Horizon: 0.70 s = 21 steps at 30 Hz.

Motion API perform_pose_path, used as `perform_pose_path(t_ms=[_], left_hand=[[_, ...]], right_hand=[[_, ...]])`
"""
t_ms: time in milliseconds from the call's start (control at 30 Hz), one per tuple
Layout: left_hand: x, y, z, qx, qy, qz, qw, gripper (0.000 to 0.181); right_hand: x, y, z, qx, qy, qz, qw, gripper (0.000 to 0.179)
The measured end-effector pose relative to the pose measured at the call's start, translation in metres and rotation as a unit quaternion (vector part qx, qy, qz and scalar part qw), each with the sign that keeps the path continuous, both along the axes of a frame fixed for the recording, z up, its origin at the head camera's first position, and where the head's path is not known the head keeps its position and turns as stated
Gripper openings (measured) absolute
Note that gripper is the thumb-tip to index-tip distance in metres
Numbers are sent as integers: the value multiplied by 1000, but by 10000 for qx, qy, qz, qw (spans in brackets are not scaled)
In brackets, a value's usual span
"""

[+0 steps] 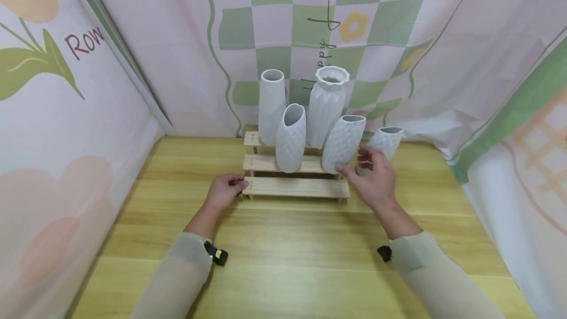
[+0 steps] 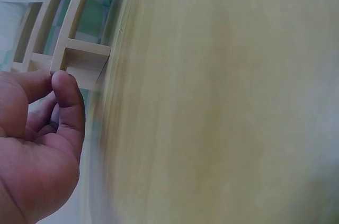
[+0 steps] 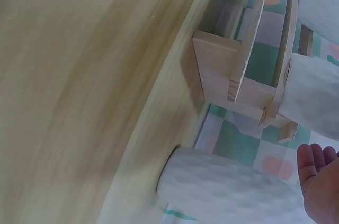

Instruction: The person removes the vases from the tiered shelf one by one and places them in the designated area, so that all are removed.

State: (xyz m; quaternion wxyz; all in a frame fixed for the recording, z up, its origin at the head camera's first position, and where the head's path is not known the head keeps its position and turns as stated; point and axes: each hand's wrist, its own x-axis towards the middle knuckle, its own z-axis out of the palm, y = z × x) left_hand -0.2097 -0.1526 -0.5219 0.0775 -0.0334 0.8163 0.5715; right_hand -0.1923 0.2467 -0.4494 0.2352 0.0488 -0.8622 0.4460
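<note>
- Looking down from the head view, a three-step wooden rack [image 1: 296, 187] sits at centre frame on a light wooden table [image 1: 283, 240], with patterned cloth [image 1: 381, 38] hanging all around behind it.
- Left hand [image 1: 225, 190] is just left of centre, fingers curled in against the left end of the rack's lowest step. The left wrist view shows the thumb [image 2: 68, 92] right at the rack's end block [image 2: 85, 61], touching or nearly so, can't tell whether it really grips.
- Right hand [image 1: 374, 178] is right of centre, fingers spread and loose, nothing in it. It hovers between two white vases: the tilted diamond-textured vase [image 1: 343, 143] on the middle step and the small vase [image 1: 384, 143] standing on the table just right of the rack.
- The fingertips look like they're touching the small vase, but it's hard to say for sure.
- Three more white vases are on the rack: a tall smooth vase [image 1: 271, 105] and a ridged vase [image 1: 327, 105] on the top step, an oval vase [image 1: 291, 137] on the middle step.
</note>
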Motion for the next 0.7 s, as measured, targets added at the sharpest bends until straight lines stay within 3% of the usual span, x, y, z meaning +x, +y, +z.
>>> perform_pose_path(t_ms=[233,367,700], left_hand=[[0,0,0,-50,18,25,10000,36],[0,0,0,-61,-26,38,10000,36],[0,1,-1,15,-28,31,10000,38]], right_hand=[[-6,-4,1,-15,-556,312,9980,87],[-10,-8,-1,-166,-734,414,9963,89],[-15,-16,-2,-189,-720,295,9968,87]])
